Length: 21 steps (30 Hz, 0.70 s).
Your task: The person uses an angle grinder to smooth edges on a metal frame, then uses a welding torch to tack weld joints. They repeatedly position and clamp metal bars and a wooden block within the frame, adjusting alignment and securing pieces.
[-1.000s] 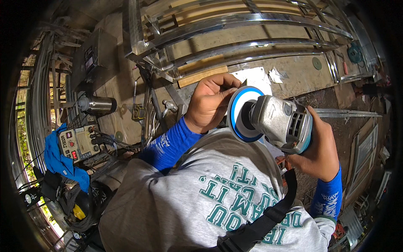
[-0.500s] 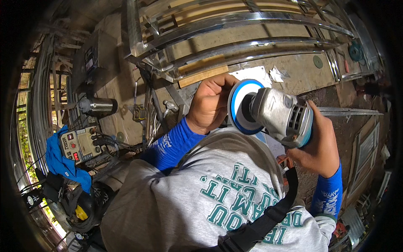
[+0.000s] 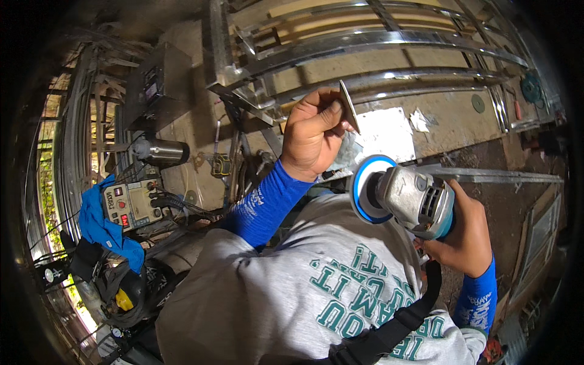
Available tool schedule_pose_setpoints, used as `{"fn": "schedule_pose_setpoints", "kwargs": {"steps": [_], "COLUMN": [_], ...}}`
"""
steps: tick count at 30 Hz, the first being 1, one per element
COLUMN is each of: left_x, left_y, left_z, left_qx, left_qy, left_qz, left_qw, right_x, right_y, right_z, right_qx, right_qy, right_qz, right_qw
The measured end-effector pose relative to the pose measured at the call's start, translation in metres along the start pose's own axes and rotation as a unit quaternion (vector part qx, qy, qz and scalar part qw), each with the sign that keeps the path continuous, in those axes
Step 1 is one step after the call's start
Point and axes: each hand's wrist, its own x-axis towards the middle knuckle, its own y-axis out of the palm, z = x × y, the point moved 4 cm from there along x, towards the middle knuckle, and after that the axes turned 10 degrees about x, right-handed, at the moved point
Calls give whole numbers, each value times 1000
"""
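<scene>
My left hand [image 3: 311, 135] is raised, with thumb and fingers pinching a thin, pale round disc [image 3: 350, 108] seen nearly edge-on. Lower and to the right, my right hand [image 3: 467, 228] wraps around the teal rear body of an angle grinder [image 3: 412, 193]. A round white pad with a blue rim [image 3: 364, 177] is fitted on the grinder's silver head and faces left. A gap separates the disc from the pad. Both forearms wear blue sleeves.
Polished metal tube framing [image 3: 365, 45] spans the bench at the back. White sheet material [image 3: 389, 135] lies before it, with a green disc [image 3: 478, 103] farther right. At left are a tape measure [image 3: 222, 165], a steel flask [image 3: 167, 152], a welding machine [image 3: 135, 204] and a blue cloth [image 3: 100, 219].
My left hand has moved up and away from the grinder's pad, with the thin disc now visible in its fingers. The grinder stays in my right hand, slightly lower. The view has shifted a little.
</scene>
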Motion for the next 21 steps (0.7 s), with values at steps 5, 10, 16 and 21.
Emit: {"fn": "schedule_pose_setpoints", "kwargs": {"steps": [5,10,16,21], "left_x": [4,-6,-9,-11], "left_y": [0,3,7,5], "left_z": [-16,-21,-22,-21], "left_qx": [-80,-35,-12,82], "left_qy": [43,55,32,11], "left_qz": [70,62,63,36], "left_qw": [993,996,997,996], "right_x": [-8,-11,-13,-14], "right_y": [1,-7,-10,-12], "right_z": [-12,-11,-16,-16], "right_qx": [50,46,62,54], "right_qy": [26,46,36,30], "right_qz": [-42,-74,-101,-102], "right_qw": [998,995,992,993]}}
